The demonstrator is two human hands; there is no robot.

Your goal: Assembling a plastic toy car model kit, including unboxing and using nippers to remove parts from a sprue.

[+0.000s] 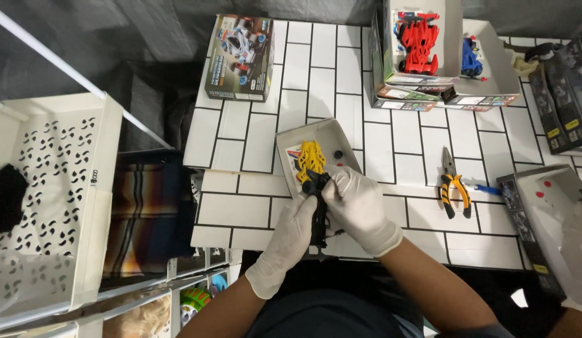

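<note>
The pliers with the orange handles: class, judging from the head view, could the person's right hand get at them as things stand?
Probably yes. The pliers lie in the open on the white tiled tabletop, off to the right hand's side with nothing lying between them. However, both hands are now gripping a black part, so the right would have to let go first.

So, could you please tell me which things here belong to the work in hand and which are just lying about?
In hand: black car frame, left hand, right hand, yellow car shell, open tray.
Lying about: pliers, sealed kit box, red car, white basket.
</note>
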